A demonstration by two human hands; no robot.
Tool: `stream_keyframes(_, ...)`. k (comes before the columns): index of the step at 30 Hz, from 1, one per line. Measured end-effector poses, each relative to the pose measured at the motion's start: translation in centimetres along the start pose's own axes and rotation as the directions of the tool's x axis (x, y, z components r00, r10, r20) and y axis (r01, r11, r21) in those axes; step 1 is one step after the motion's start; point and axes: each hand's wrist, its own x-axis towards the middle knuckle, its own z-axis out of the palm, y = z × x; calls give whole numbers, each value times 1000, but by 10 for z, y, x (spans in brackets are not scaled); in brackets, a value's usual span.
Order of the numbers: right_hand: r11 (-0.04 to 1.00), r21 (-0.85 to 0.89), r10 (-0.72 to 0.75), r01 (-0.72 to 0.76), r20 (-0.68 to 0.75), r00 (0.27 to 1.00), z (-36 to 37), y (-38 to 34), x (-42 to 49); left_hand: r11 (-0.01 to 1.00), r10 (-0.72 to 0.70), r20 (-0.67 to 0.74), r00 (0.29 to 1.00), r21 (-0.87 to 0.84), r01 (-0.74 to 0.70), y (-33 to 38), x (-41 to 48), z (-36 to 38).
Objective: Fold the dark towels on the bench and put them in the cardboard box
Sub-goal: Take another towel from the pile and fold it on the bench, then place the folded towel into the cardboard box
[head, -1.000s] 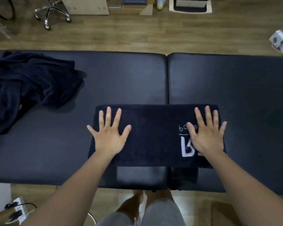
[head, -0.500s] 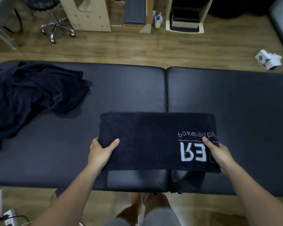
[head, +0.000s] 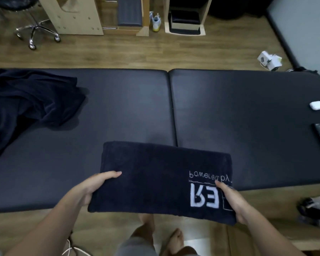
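My left hand (head: 89,189) grips the left end of the folded towel (head: 161,178), thumb on top; my right hand (head: 233,204) pinches its right end. It overhangs the near edge of the desk (head: 118,108). A crumpled towel heap (head: 26,108) lies far left.

Beyond the far edge of the bench (head: 248,100), a warm brown wood-plank floor (head: 118,54) runs across under soft, even indoor light. Far left, the chrome wheeled base of an office chair (head: 36,32) stands on the planks. Just right of it is a pale plywood panel (head: 72,15) dotted with screws, then a dark padded step (head: 129,14) in a wooden frame. A white sneaker (head: 156,22) with a yellow toe sits beside that, next to a second pale wooden frame (head: 185,21) holding dark pads. Off the bench's far right corner, a small white box (head: 269,60) lies on the floor, near a grey padded surface (head: 303,30).
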Motion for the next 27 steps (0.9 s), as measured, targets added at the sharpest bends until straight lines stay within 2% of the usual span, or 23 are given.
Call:
stream_keyframes(4, 1000, 11, -26, 27, -86, 996, -10, 40, -10, 994, 75, -75, 994, -77, -81, -28, -16, 26)
stream_keyframes(7, 998, 40, -38, 43, -100, 994, -30, 79, -18, 985, 162, -117, 980, -34, -167, -37, -32, 55)
stream_keyframes(12, 979, 172, -79, 114, -198, 977, -87, 170, -45, 942, 295, -103, 950, 199, -271, -50, -57, 143)
stream_keyframes(16, 928, 360, 22, 101, -322, 947, -141, 267, -76, 857, 381, 12, 924, 370, -358, -76, -65, 252)
stream_keyframes(19, 861, 500, 141, 88, -403, 904, -174, 343, -101, 757, 401, 146, 904, 503, -417, -99, -64, 335)
stream_keyframes(22, 778, 617, 250, 122, -481, 840, -199, 407, -131, 615, 384, 304, 872, 620, -487, -125, -68, 413)
stream_keyframes(27, 638, 746, 380, 194, -523, 763, -220, 484, -159, 329, 388, 525, 757, 689, -646, -165, -78, 510)
